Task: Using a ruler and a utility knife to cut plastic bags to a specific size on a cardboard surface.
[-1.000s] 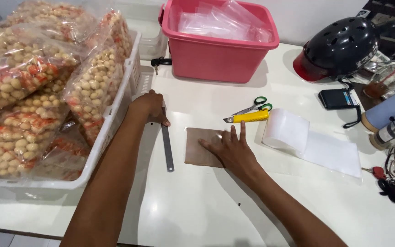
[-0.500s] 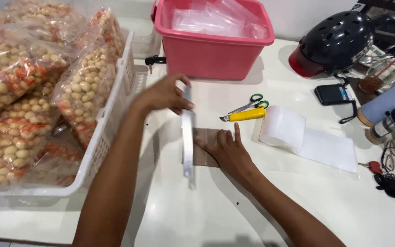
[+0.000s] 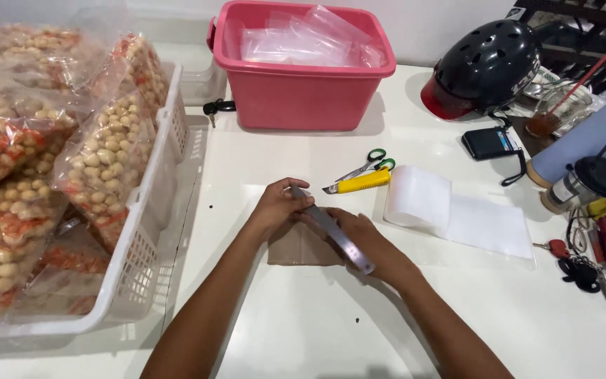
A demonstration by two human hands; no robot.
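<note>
My left hand [image 3: 280,205] grips the upper end of a long metal ruler [image 3: 348,247], which slants down to the right, lifted off the white table [image 3: 303,330]. My right hand [image 3: 367,240] lies flat with fingers spread on a small brown sheet [image 3: 292,251], and the ruler crosses over its back. The sheet lies flat on the table under both hands. A yellow utility knife [image 3: 360,182] and green-handled scissors [image 3: 372,161] lie just beyond my hands.
A white basket [image 3: 154,184] full of bagged snacks [image 3: 103,156] stands at the left. A pink tub [image 3: 303,95] of clear bags is at the back. A white roll [image 3: 419,196], black helmet [image 3: 487,62], black pouch [image 3: 489,143], bottles and keys [image 3: 575,270] crowd the right.
My left hand picked the ruler up from the table at the left and carried it right, over the brown sheet and across my right hand. The right hand stayed on the sheet.
</note>
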